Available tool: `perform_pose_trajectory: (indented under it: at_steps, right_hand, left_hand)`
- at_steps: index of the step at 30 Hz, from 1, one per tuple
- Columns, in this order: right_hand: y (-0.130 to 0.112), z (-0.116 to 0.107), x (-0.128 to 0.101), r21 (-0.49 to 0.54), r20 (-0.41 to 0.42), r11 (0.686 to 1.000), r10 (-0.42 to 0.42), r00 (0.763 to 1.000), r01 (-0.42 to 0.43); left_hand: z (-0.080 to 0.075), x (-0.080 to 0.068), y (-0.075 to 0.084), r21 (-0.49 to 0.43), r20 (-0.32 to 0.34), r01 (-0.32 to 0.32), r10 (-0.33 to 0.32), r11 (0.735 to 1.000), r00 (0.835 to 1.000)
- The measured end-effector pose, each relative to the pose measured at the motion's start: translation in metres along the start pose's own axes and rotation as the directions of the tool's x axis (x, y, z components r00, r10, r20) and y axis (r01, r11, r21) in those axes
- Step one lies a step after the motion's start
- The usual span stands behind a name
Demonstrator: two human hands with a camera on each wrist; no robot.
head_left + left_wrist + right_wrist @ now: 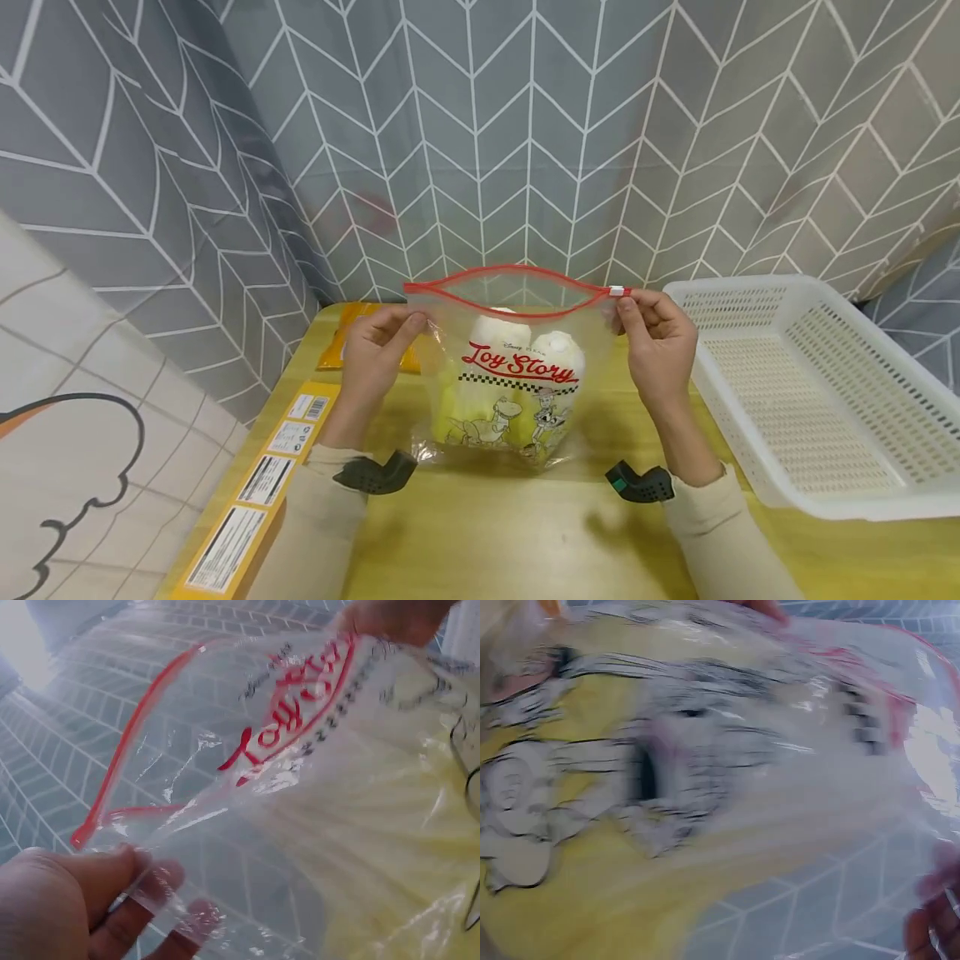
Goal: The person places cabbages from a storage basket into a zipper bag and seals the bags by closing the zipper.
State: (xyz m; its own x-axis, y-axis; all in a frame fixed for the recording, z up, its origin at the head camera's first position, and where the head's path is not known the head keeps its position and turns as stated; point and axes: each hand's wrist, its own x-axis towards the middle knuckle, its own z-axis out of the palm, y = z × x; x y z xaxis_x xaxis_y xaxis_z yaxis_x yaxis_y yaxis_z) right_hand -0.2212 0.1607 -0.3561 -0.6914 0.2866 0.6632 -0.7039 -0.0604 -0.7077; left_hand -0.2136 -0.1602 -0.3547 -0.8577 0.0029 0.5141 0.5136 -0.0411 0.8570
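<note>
Landmark: zip bag (517, 367), clear, red zip strip, "Toy Story" print, upright on yellow counter (495, 533), mouth gaping. White and yellow-green contents inside.
Far left of bag: yellow labelled box (247, 492) along counter edge.
Left hand (375, 354): pinches bag's left top corner.
Right hand (660, 342): pinches bag's right top corner, at white slider.
Right of bag: white perforated basket (810, 392), near.

A grey curtain (480, 125) with white chevron lines hangs behind a yellow-green table (495, 533). A white basket (810, 392) sits at its right.
</note>
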Motion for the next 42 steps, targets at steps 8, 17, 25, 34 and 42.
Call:
perform_pose_trajectory:
  at_steps: [8, 17, 25, 34, 42]
  right_hand:
    - [0.002, -0.004, 0.004, -0.007, 0.01, 0.999, 0.052, 0.999, -0.052]
    - [0.003, -0.008, 0.0, 0.049, 0.037, 0.988, 0.144, 0.989, -0.146]
    - [0.004, -0.007, 0.0, 0.058, 0.001, 0.989, 0.133, 0.991, -0.132]
    - [0.004, -0.002, 0.001, 0.115, 0.011, 0.98, 0.163, 0.986, -0.164]
    - [0.003, -0.001, -0.003, 0.111, 0.015, 0.983, 0.148, 0.989, -0.149]
  left_hand:
    - [-0.002, 0.004, -0.008, 0.049, 0.002, 0.124, -0.124, 0.991, 0.992]
    - [-0.004, 0.001, -0.003, 0.032, 0.084, 0.173, -0.175, 0.984, 0.981]
    - [-0.012, 0.0, -0.001, 0.066, 0.052, 0.195, -0.198, 0.979, 0.979]
    - [-0.019, 0.0, 0.001, 0.113, 0.065, 0.199, -0.207, 0.973, 0.976]
    - [-0.024, -0.001, 0.004, 0.222, 0.041, 0.228, -0.243, 0.948, 0.969]
